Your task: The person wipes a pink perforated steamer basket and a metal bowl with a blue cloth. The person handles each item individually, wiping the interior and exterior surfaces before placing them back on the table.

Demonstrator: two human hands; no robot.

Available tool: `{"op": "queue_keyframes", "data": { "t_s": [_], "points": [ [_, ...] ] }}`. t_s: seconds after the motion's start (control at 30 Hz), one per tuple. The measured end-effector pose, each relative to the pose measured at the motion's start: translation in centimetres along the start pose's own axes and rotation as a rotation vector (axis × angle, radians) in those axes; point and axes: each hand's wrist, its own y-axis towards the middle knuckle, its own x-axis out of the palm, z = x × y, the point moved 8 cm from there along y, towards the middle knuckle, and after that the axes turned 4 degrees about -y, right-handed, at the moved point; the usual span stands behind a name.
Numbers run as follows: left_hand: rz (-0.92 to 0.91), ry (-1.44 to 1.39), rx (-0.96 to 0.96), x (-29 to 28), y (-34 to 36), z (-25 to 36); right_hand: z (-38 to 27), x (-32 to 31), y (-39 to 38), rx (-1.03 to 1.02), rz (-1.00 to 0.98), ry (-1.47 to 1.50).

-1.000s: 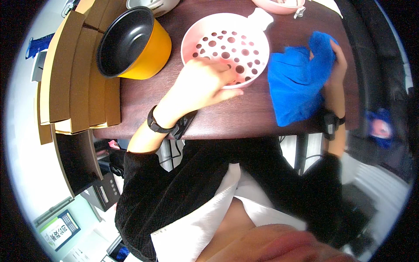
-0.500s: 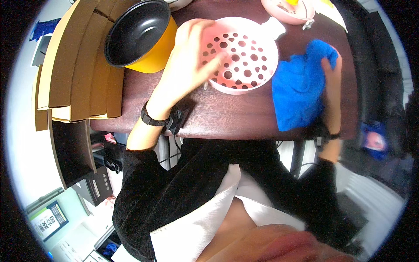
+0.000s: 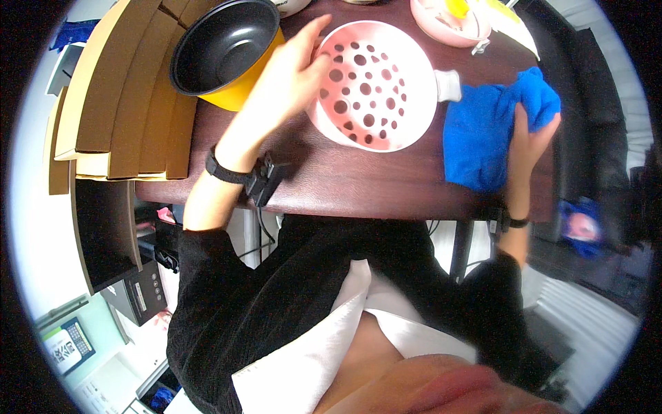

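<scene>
A pink colander (image 3: 407, 76) with round holes and a short side handle is over the middle of the table, its bowl slightly tilted. My left hand (image 3: 293, 76) is at its left rim, thumb across the edge and index finger stretched out above it. The lower fingers are partly hidden, and the hand seems to grip the rim. On the right, a blue cloth (image 3: 479, 134) hangs bunched in my right hand (image 3: 531, 131), whose thumb and fingers pinch its upper part. The cloth is apart from the colander, close to the handle.
A yellow pot (image 3: 238, 90) with a black inside stands left of my left hand, beside cardboard boxes (image 3: 110, 103). At the far right is a pink bowl (image 3: 441, 31) with something yellow in it. The dark wooden table (image 3: 358, 183) ends close to my body.
The colander has turned clockwise and tilted, its handle now lower on the right. My left hand has drawn back from over the holes to the rim. The cloth has moved slightly right.
</scene>
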Motion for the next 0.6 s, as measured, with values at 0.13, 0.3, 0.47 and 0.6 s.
{"op": "queue_keyframes", "data": {
  "t_s": [0.13, 0.3, 0.47, 0.6],
  "points": [
    [-0.226, 0.124, 0.092, 0.3, 2.5, 6.0, -2.3, 0.4, 1.7, -0.112, -0.120, -0.042],
    [-0.365, 0.466, 0.215, 1.8, 5.5, 8.4, -8.7, 3.4, 1.4, -0.537, -0.378, -0.103],
    [-0.462, 0.478, 0.091, 4.2, 5.5, 13.4, -11.6, 7.7, -1.9, -0.750, -0.530, -0.255],
    [-0.524, 0.437, 0.483, 5.2, 5.4, 12.8, -11.3, 9.9, -2.0, -0.766, -0.534, -0.355]
  ]
}}
